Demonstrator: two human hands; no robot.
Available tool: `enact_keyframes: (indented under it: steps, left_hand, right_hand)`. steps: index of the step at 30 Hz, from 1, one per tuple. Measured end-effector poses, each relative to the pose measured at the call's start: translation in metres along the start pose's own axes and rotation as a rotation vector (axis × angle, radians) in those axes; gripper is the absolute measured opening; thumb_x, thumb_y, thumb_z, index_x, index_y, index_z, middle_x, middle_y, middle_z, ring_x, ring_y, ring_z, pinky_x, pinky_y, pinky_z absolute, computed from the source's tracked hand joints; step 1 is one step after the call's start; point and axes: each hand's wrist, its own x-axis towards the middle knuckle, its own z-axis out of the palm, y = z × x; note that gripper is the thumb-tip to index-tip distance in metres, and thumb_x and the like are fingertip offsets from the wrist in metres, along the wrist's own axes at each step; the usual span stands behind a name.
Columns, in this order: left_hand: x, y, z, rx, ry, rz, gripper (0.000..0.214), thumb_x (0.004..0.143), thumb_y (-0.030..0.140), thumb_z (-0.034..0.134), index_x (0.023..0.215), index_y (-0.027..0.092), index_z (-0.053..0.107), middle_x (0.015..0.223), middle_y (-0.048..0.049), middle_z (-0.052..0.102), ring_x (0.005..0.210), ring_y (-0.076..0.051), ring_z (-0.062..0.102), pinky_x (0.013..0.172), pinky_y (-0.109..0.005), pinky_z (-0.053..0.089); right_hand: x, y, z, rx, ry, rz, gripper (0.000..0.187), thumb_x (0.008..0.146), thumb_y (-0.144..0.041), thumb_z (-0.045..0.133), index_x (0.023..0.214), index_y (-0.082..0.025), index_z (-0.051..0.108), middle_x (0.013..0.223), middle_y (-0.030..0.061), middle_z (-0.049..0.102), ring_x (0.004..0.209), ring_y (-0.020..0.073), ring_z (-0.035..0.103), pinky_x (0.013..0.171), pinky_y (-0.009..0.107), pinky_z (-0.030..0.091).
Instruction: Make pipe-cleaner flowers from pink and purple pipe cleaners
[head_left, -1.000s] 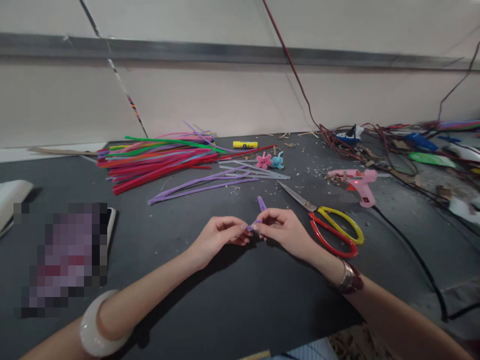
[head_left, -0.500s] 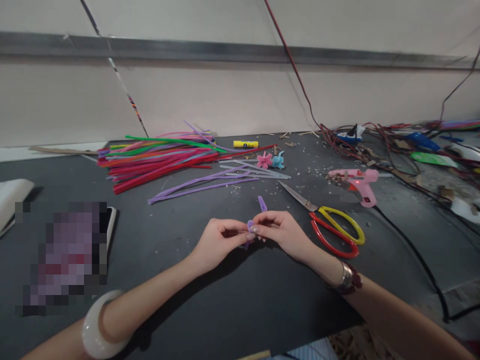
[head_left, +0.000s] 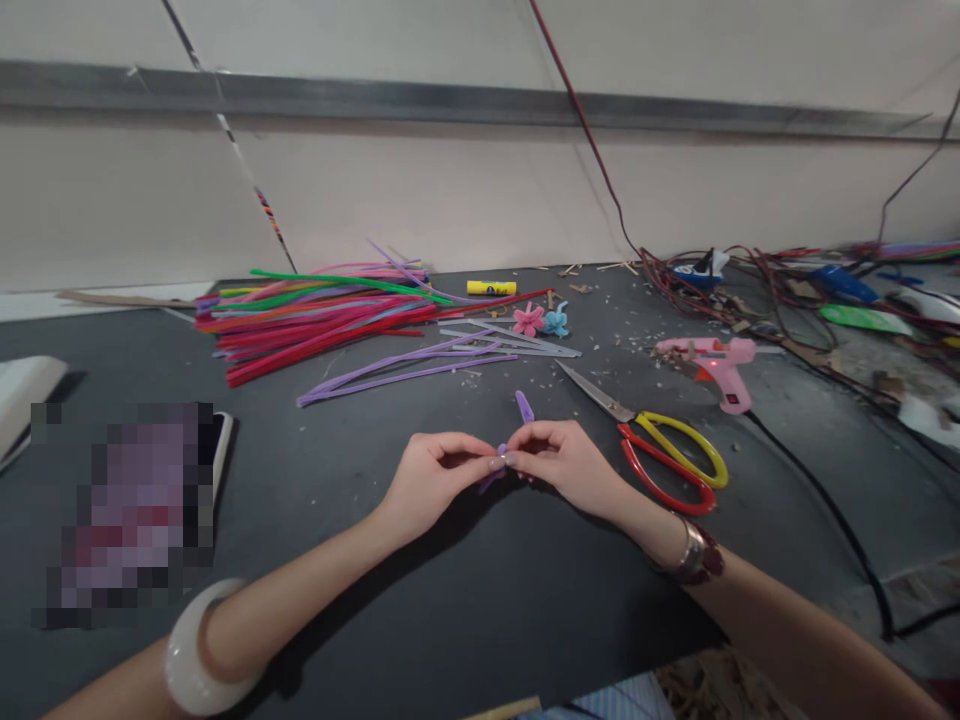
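My left hand (head_left: 435, 478) and my right hand (head_left: 564, 462) meet fingertip to fingertip over the dark table (head_left: 465, 600). Both pinch a short folded purple strip (head_left: 523, 406), one end sticking up above my right fingers and a small bit showing between the thumbs. Red-and-yellow scissors (head_left: 660, 455) lie just right of my right hand, blades pointing to the back left. A pink glue gun (head_left: 712, 365) lies farther right with its light on.
A pile of coloured strips (head_left: 315, 315) lies at the back left, loose purple strips (head_left: 420, 365) in front of it. Two small flowers, pink (head_left: 528, 320) and blue (head_left: 556, 321), and a yellow glue stick (head_left: 490, 288) sit behind. Tangled cables (head_left: 750, 280) crowd the right; a phone (head_left: 217, 450) lies left.
My hands stay in place; the fingers have worked the purple strip slightly, and the fold between the thumbs has shifted a little.
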Motion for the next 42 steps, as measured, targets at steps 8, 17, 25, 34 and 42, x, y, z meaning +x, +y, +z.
enact_keyframes:
  steps: [8, 17, 25, 34, 42]
  left_hand:
    - [0.002, 0.003, -0.001, -0.19, -0.219, -0.105, 0.012, 0.069, 0.024, 0.067, 0.07, 0.012, 0.063, 0.062, 0.0004, 0.059, 0.057, -0.008, 0.051, 0.059, -0.02, 0.041]
    - [0.002, 0.003, 0.0, -0.345, -0.308, -0.202, 0.017, 0.074, 0.029, 0.062, 0.076, 0.012, 0.061, 0.073, -0.005, 0.064, 0.07, -0.014, 0.059, 0.066, -0.025, 0.045]
    - [0.002, 0.005, 0.001, -0.46, -0.308, -0.205, 0.014, 0.077, 0.026, 0.06, 0.077, 0.012, 0.06, 0.075, -0.0051, 0.064, 0.071, -0.014, 0.059, 0.066, -0.025, 0.046]
    - [0.006, 0.002, 0.001, -0.528, -0.146, -0.219, 0.016, 0.072, 0.027, 0.065, 0.074, 0.012, 0.061, 0.072, -0.0017, 0.06, 0.068, -0.011, 0.056, 0.068, -0.024, 0.048]
    - [0.005, -0.001, 0.001, -0.517, -0.128, -0.219, 0.012, 0.072, 0.022, 0.066, 0.075, 0.012, 0.061, 0.068, -0.0007, 0.061, 0.064, -0.008, 0.055, 0.064, -0.019, 0.045]
  right_hand:
    - [-0.004, -0.006, -0.003, -0.003, -0.091, -0.006, 0.023, 0.067, -0.034, 0.067, 0.072, -0.013, 0.06, 0.06, -0.0021, 0.055, 0.053, 0.0073, 0.047, 0.052, 0.02, 0.038]
    - [-0.002, -0.002, -0.003, 0.216, -0.221, 0.015, 0.018, 0.072, -0.03, 0.065, 0.077, -0.014, 0.057, 0.063, -0.003, 0.055, 0.056, 0.0063, 0.049, 0.058, 0.02, 0.041]
    - [0.001, 0.0, -0.003, 0.201, -0.202, -0.03, 0.016, 0.075, -0.03, 0.062, 0.077, -0.015, 0.056, 0.062, -0.0031, 0.053, 0.055, 0.0068, 0.05, 0.057, 0.021, 0.043]
    - [-0.005, 0.005, -0.004, -0.658, 0.112, -0.804, 0.02, 0.08, -0.015, 0.052, 0.097, -0.022, 0.061, 0.091, 0.0054, 0.059, 0.087, 0.015, 0.055, 0.078, 0.032, 0.047]
    - [-0.005, 0.006, -0.007, -0.945, 0.063, -0.975, 0.017, 0.083, -0.014, 0.051, 0.097, -0.017, 0.061, 0.088, 0.0063, 0.06, 0.086, 0.0164, 0.052, 0.077, 0.031, 0.049]
